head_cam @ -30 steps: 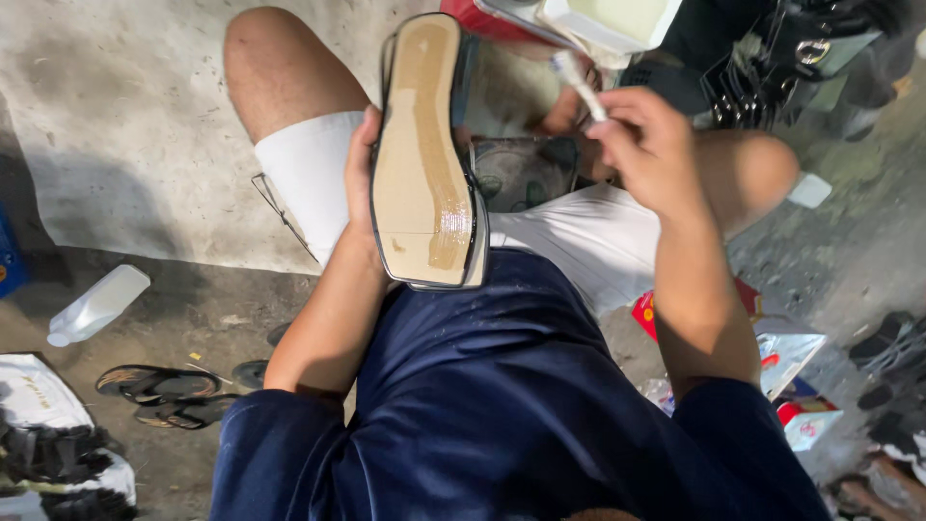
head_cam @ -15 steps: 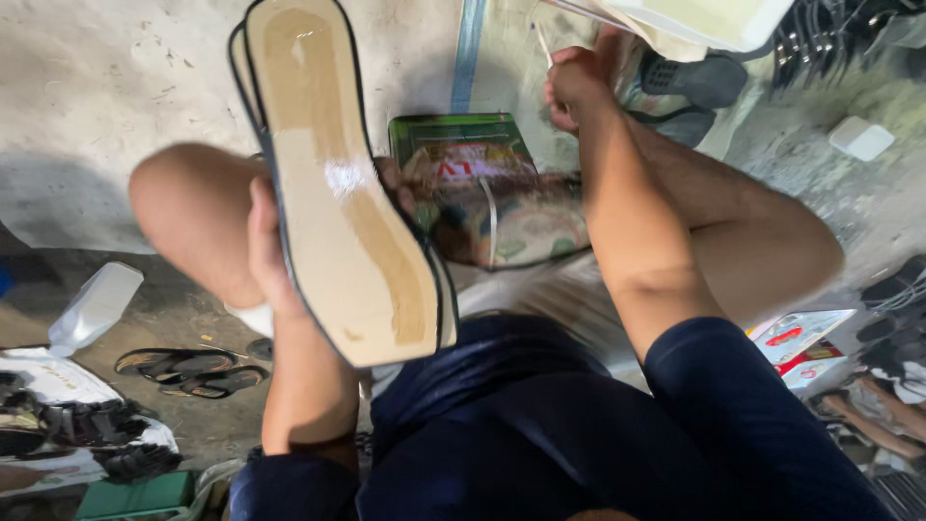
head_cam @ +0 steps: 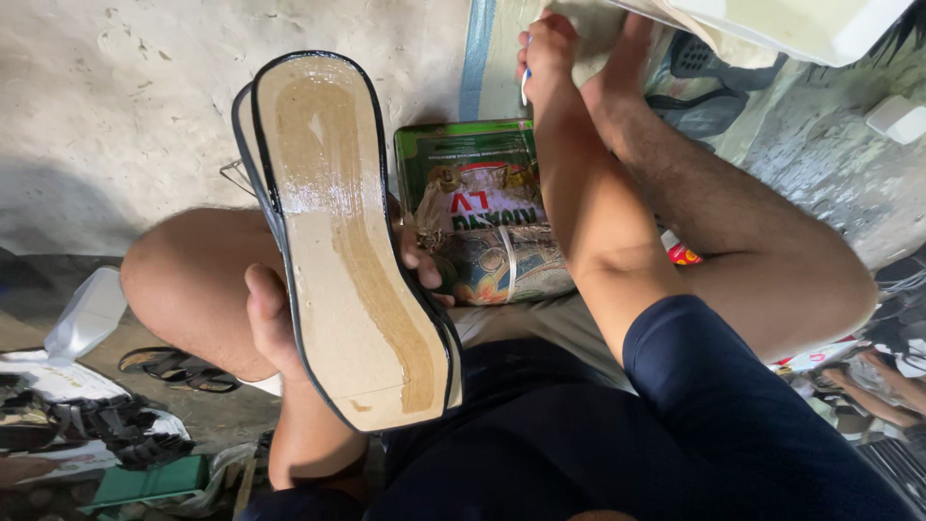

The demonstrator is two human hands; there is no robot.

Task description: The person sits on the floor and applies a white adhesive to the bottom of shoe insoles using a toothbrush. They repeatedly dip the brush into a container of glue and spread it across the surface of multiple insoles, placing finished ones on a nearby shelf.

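Observation:
My left hand (head_cam: 275, 323) grips a sandal (head_cam: 342, 241) turned sole side up, its tan underside shiny and edged in black. The thumb lies along its left edge and fingertips show at its right edge. My right hand (head_cam: 550, 53) is stretched far forward to the top of the view, fingers closed around a thin white and blue stick-like tool (head_cam: 525, 85), close to a pale container (head_cam: 810, 24). I sit with bare knees and a dark blue shirt.
A printed sack (head_cam: 487, 227) lies on the concrete floor between my legs. At left lie a white plastic bottle (head_cam: 87, 314), a pair of dark sandals (head_cam: 178, 367) and a heap of straps (head_cam: 106, 425). Packets and shoes crowd the right edge.
My right hand has reached farther forward toward the pale container. The sandal in my left hand has tilted and come closer to the camera, and the view has swung down toward the sack.

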